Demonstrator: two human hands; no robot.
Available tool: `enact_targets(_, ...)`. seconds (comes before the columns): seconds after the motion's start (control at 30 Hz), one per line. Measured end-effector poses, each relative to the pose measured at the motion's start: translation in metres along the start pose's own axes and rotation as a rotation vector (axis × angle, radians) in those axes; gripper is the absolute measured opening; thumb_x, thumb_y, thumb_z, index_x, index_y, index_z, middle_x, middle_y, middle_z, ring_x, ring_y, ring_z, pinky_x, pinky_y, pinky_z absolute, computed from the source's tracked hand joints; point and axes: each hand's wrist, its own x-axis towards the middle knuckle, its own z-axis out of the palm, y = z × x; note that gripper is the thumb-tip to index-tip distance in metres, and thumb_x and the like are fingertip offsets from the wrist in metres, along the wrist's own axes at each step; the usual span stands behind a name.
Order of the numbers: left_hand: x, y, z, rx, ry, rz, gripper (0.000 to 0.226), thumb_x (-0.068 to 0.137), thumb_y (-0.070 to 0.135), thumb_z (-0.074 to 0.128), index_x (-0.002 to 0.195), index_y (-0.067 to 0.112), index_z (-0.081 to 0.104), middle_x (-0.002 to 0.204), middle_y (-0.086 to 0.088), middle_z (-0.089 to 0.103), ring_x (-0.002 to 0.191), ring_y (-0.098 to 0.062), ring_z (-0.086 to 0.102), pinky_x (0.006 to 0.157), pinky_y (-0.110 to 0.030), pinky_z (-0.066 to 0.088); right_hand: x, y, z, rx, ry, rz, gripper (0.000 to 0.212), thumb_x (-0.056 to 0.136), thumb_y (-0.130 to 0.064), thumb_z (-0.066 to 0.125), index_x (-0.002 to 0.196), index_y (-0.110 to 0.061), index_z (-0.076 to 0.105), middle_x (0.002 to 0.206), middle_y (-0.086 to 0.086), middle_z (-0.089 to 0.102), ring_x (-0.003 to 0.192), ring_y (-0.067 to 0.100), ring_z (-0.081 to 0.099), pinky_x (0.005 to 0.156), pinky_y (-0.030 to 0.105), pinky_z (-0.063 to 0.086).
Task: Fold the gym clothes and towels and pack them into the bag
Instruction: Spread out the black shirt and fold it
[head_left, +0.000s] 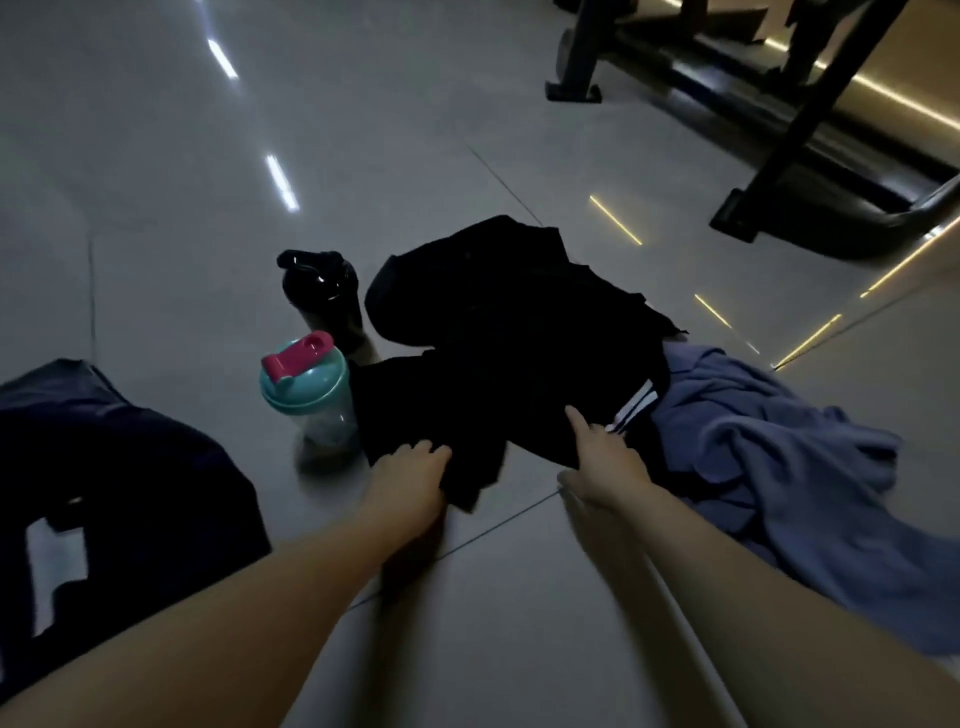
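- Head view: black striped garment (498, 395) lies crumpled on the tiled floor (519, 597), right in front of the person; white side stripes show at its right edge.
- Left hand (410, 470): fingers curled over the garment's near-left edge, gripping the cloth.
- Right hand (605, 457): index finger straight and laid on the cloth just beside the stripes, thumb spread wide towards the floor; fingers apart, pressing rather than gripping. Other fingers not clearly seen.
- Handling, judged: thin, limp, light fabric; no stiffness, so it will sag and bunch if lifted from one point. Likely to slide easily on the glossy tile. Best held at two corners or along a hem or waistband, then smoothed flat before each fold.
- More black cloth (467, 291) is heaped just beyond, touching the garment; whether it is one piece or several I cannot tell.
- Blue towel (769, 447) lies loose and rumpled at the right, touching the black heap; looks thicker and bulkier to fold.
- Containers: teal shaker bottle (309, 395), pink flap lid closed, upright just left of the garment; contents too dim to read. Black bottle (322, 293) stands behind it, opaque.
- Dark navy item (119, 467) at far left, apart from the clothes: possibly the bag; no opening or contents visible.
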Motion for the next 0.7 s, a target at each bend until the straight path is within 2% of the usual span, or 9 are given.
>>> enact_targets(0.07, 0.002, 0.001, -0.001, -0.111, 0.006, -0.02, 0.012, 0.09, 0.024, 0.057, 0.102, 0.026, 0.061, 0.102, 0.0, 0.066, 0.099, -0.026, 0.065, 0.078, -0.039, 0.053, 0.001, -0.004, 0.011, -0.069, 0.074, 0.039, 0.073, 0.094, -0.031, 0.063, 0.154, -0.025, 0.022, 0.145, 0.011, 0.041, 0.131, 0.039, 0.042, 0.098, 0.047, 0.044)
enact_targets(0.17, 0.005, 0.003, -0.017, -0.267, 0.073, -0.111, 0.012, 0.096, 0.031, 0.056, 0.101, 0.027, 0.066, 0.098, 0.001, 0.07, 0.093, -0.025, 0.067, 0.079, -0.038, 0.054, 0.001, -0.01, 0.019, -0.066, 0.108, 0.088, 0.033, 0.093, -0.012, 0.056, 0.124, -0.019, 0.05, 0.118, 0.012, 0.062, 0.11, 0.036, 0.059, 0.082, 0.04, 0.046)
enact_targets(0.23, 0.008, 0.005, -0.04, -0.431, 0.173, -0.161, 0.011, 0.098, 0.031, 0.056, 0.099, 0.028, 0.067, 0.092, 0.003, 0.07, 0.088, -0.024, 0.067, 0.074, -0.036, 0.052, -0.003, -0.01, 0.014, 0.032, 0.084, 0.144, 0.019, 0.093, -0.009, 0.054, 0.11, -0.015, 0.058, 0.107, 0.012, 0.065, 0.103, 0.036, 0.063, 0.078, 0.039, 0.046)
enact_targets(0.3, 0.011, 0.008, -0.075, -0.566, 0.243, -0.158, 0.011, 0.097, 0.027, 0.056, 0.095, 0.028, 0.066, 0.084, 0.005, 0.067, 0.082, -0.021, 0.065, 0.067, -0.033, 0.048, -0.008, -0.005, -0.001, 0.186, 0.12, 0.172, 0.003, 0.093, -0.011, 0.053, 0.093, -0.012, 0.057, 0.089, 0.011, 0.059, 0.093, 0.038, 0.062, 0.069, 0.037, 0.044)
enact_targets(0.4, 0.014, 0.018, -0.138, -0.671, 0.326, -0.104, 0.012, 0.097, 0.023, 0.055, 0.092, 0.026, 0.066, 0.08, 0.006, 0.064, 0.077, -0.018, 0.062, 0.067, -0.033, 0.046, -0.018, -0.007, -0.047, 0.425, 0.22, 0.081, 0.01, 0.092, -0.014, 0.055, 0.082, -0.014, 0.055, 0.078, 0.008, 0.059, 0.076, 0.034, 0.058, 0.06, 0.035, 0.043)
enact_targets(0.47, 0.011, 0.029, -0.182, -0.776, 0.362, -0.039, 0.014, 0.098, 0.022, 0.057, 0.087, 0.023, 0.066, 0.074, 0.006, 0.063, 0.071, -0.015, 0.061, 0.066, -0.03, 0.046, -0.027, -0.015, -0.086, 0.518, 0.282, -0.026, 0.006, 0.09, -0.015, 0.063, 0.096, -0.017, 0.06, 0.092, 0.005, 0.065, 0.086, 0.029, 0.062, 0.071, 0.036, 0.05)
enact_targets(0.57, -0.005, 0.047, -0.247, -0.822, 0.373, 0.069, 0.019, 0.098, 0.022, 0.061, 0.08, 0.018, 0.065, 0.063, 0.006, 0.055, 0.056, -0.008, 0.052, 0.057, -0.024, 0.04, -0.051, -0.039, -0.149, 0.69, 0.311, -0.23, 0.065, 0.079, -0.02, 0.077, 0.138, -0.023, 0.049, 0.116, 0.001, 0.058, 0.102, 0.021, 0.061, 0.089, 0.033, 0.05)
enact_targets(0.63, -0.022, 0.059, -0.289, -0.824, 0.383, 0.157, 0.017, 0.098, 0.02, 0.062, 0.083, 0.012, 0.066, 0.063, 0.004, 0.052, 0.05, -0.001, 0.047, 0.054, -0.019, 0.037, -0.068, -0.053, -0.189, 0.796, 0.346, -0.368, 0.085, 0.07, -0.022, 0.079, 0.146, -0.028, 0.041, 0.121, 0.002, 0.055, 0.1, 0.015, 0.063, 0.091, 0.03, 0.052)
enact_targets(0.7, -0.043, 0.069, -0.329, -0.867, 0.392, 0.232, 0.016, 0.1, 0.018, 0.06, 0.088, 0.01, 0.065, 0.065, 0.004, 0.05, 0.051, 0.0, 0.046, 0.052, -0.015, 0.035, -0.09, -0.065, -0.229, 0.795, 0.409, -0.475, 0.062, 0.076, -0.007, 0.074, 0.134, -0.018, 0.054, 0.108, -0.002, 0.061, 0.091, 0.006, 0.063, 0.086, 0.025, 0.051)
